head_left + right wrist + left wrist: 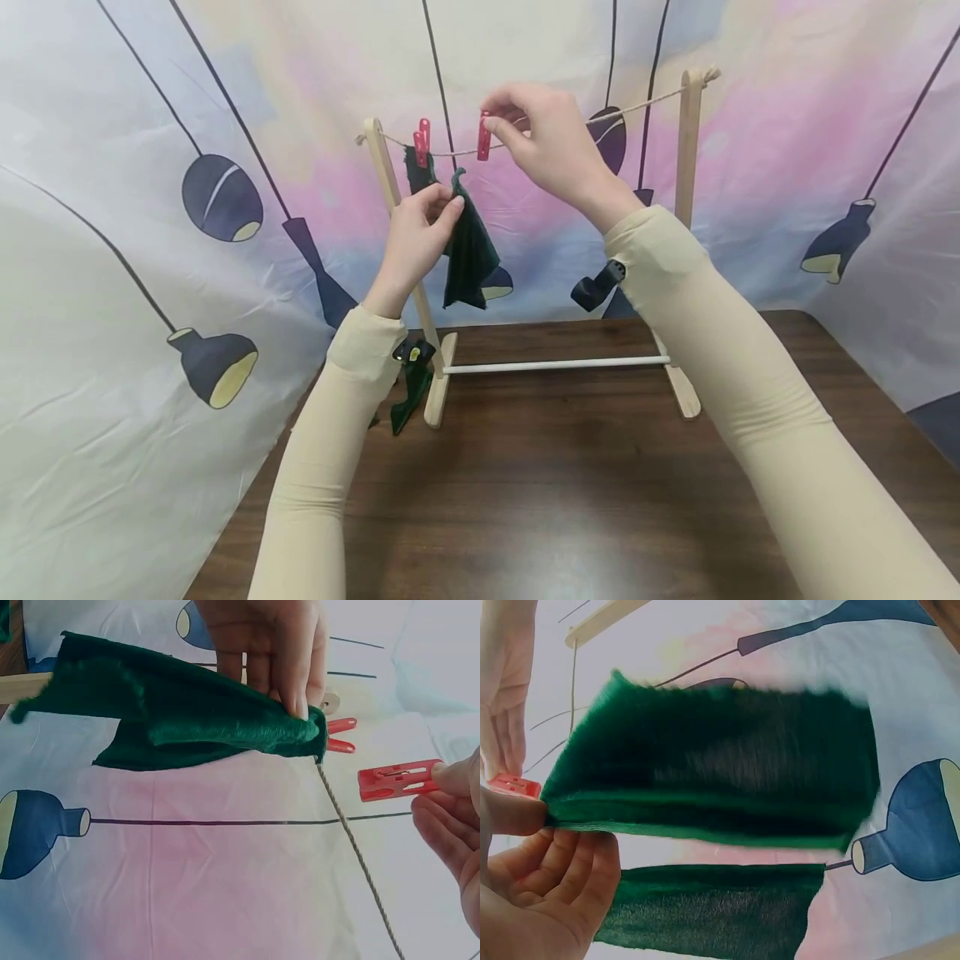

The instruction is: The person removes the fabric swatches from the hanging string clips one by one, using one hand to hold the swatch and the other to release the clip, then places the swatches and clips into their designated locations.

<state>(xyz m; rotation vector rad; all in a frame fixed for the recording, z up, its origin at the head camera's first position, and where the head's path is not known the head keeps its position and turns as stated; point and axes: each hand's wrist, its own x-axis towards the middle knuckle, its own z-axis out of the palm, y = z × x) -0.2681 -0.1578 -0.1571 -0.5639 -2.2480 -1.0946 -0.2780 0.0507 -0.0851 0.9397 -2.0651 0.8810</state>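
My left hand (pixel 423 237) pinches a dark green velvety cloth (pixel 471 250) by its upper edge, and the rest of it hangs down. In the left wrist view the cloth (pixel 720 765) spreads out from my thumb and fingers. Up at the twine line, my right hand (pixel 551 142) pinches a red clothespin (pixel 483 137) by one end. The right wrist view has this clothespin (pixel 399 780) apart from the cloth. Another green cloth (pixel 418 171) hangs near the line's left end, with red clothespins (pixel 422 143) on it.
The twine (pixel 645 104) runs between two wooden posts (pixel 687 150) joined low down by a white rod (pixel 555 365). More green cloth (pixel 411 396) lies on the brown table (pixel 540 483) by the left foot. Behind stands a lamp-patterned backdrop (pixel 315 50).
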